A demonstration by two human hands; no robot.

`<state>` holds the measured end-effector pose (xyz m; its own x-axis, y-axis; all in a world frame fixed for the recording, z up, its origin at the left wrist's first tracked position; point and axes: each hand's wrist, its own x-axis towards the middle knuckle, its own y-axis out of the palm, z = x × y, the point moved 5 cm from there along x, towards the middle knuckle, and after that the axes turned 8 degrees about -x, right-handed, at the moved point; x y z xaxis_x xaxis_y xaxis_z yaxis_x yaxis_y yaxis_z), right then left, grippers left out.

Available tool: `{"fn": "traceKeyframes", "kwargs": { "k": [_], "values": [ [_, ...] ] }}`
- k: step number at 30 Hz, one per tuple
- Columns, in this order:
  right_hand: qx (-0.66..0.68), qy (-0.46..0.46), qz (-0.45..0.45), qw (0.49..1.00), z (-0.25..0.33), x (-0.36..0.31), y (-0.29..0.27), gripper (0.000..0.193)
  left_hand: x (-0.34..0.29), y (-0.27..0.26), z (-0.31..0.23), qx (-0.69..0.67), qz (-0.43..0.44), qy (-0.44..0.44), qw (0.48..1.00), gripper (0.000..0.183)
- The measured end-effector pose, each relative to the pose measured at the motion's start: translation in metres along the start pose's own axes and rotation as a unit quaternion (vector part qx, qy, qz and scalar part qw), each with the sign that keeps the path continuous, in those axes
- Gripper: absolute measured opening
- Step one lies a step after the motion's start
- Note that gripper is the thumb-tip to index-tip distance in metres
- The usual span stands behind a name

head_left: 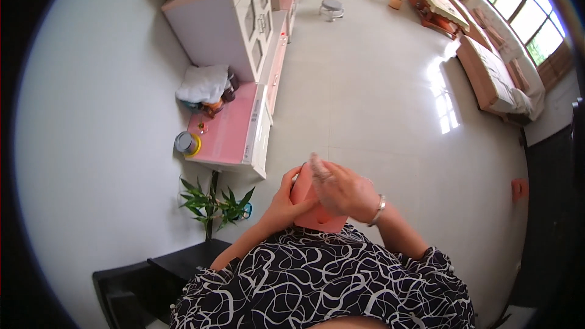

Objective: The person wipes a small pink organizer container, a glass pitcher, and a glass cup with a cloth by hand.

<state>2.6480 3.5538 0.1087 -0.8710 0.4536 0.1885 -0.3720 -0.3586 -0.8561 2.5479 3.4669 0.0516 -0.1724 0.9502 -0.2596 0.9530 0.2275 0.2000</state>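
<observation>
So from the left: a grey tin (pixel 184 142) with a yellow rim on the pink-topped cabinet (pixel 239 113), then a leafy green plant (pixel 209 199) by the cabinet's near end. Next is the left hand (pixel 290 200), fingers curled round the left side of a salmon-pink case (pixel 320 219) with the thumb across its front, so that's a proper hold. The case sits right up against the patterned top (pixel 304 274), or close to it, and its long axis seems to run away from the body, far end leaning left. The right hand (pixel 348 192) is over the case's right side, fingers straight, bunched together and pointing far-left; tips are blurry, so can't tell if they're pinching or even pressing anything. Both hands are about equally near, and a bracelet (pixel 379 210) is furthest right.
</observation>
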Motion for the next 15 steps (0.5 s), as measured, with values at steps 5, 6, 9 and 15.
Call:
{"fn": "traceKeyframes", "kwargs": {
  "k": [5,6,9,15],
  "values": [
    [-0.08,-0.02,-0.066,0.994,0.017,0.013,0.005,0.024,0.015,0.014,0.025,0.003,0.037,-0.001,0.999,0.068],
    [-0.077,0.004,-0.012,0.997,0.013,0.015,0.013,0.021,0.016,0.017,0.023,-0.005,0.063,-0.023,0.998,0.068],
    [-0.011,0.044,0.023,0.999,0.0,0.01,0.012,0.031,0.016,0.023,0.028,-0.005,0.086,-0.039,0.996,0.066],
    [0.108,0.275,0.03,0.955,-0.037,-0.009,-0.005,0.037,0.013,0.02,0.017,-0.02,0.057,-0.058,0.996,0.07]
  ]
}}
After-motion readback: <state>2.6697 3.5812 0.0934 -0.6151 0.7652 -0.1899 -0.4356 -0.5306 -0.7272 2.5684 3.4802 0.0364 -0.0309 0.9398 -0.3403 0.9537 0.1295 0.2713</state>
